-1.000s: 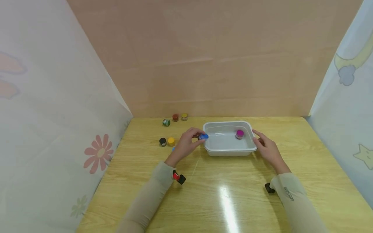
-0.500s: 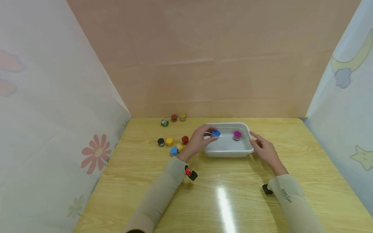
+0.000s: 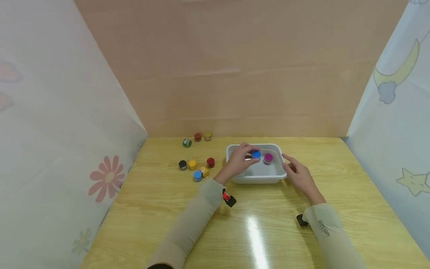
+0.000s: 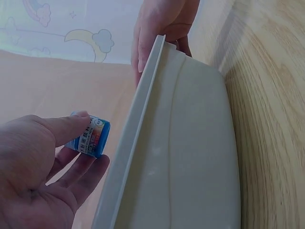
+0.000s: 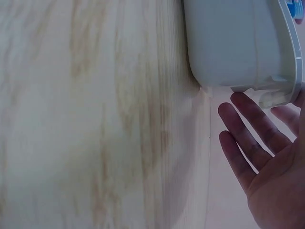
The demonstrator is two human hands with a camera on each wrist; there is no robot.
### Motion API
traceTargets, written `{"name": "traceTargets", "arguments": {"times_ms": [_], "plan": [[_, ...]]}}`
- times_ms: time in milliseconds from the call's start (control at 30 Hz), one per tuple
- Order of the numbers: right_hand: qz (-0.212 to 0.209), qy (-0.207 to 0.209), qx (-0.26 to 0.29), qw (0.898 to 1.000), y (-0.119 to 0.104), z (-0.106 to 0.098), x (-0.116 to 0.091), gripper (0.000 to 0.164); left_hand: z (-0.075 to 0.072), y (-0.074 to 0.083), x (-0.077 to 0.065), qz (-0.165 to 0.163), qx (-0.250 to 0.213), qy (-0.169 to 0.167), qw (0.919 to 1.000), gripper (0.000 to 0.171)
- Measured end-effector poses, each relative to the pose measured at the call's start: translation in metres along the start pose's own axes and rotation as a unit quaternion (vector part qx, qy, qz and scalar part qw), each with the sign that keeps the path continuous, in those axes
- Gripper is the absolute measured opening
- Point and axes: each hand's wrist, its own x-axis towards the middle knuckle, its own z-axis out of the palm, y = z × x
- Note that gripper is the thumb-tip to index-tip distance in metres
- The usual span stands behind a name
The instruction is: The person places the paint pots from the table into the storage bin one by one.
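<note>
My left hand (image 3: pixel 237 161) pinches a small paint jar with a blue lid (image 3: pixel 256 154) between thumb and fingers. It holds the jar over the inside of a white plastic tub (image 3: pixel 256 181). In the left wrist view the blue jar (image 4: pixel 90 136) is tilted on its side, its printed label showing beside the tub's rim. A jar with a purple lid (image 3: pixel 268 158) stands in the tub, just right of the held one. My right hand (image 3: pixel 300 175) rests against the tub's right end with fingers spread. The right wrist view shows those fingers (image 5: pixel 250 131) nearly straight.
Left of the tub on the wooden table (image 3: pixel 215 224) stand jars with black (image 3: pixel 183 165), yellow (image 3: pixel 192 164), red (image 3: pixel 210 162) and light blue (image 3: pixel 197 176) lids, a yellow one (image 3: pixel 204 171) lying tipped. Several more, including a green jar (image 3: pixel 187 142), are by the back wall.
The left hand has carried the blue-lidded jar rightward from the tub's left rim to over its inside, near the purple-lidded jar. The right hand stays at the tub's right end.
</note>
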Motion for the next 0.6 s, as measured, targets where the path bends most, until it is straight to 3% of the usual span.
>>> {"name": "traceTargets", "arguments": {"times_ms": [400,600], "plan": [[0.008,0.019,0.017,1.0,-0.007,0.003,-0.005,0.051,0.02,0.007,0.021,0.01,0.035,-0.015,0.9992,0.038],[0.018,0.024,0.039,0.999,-0.006,0.01,-0.008,0.052,0.026,0.011,0.029,-0.017,0.038,-0.021,0.9989,0.038]]}}
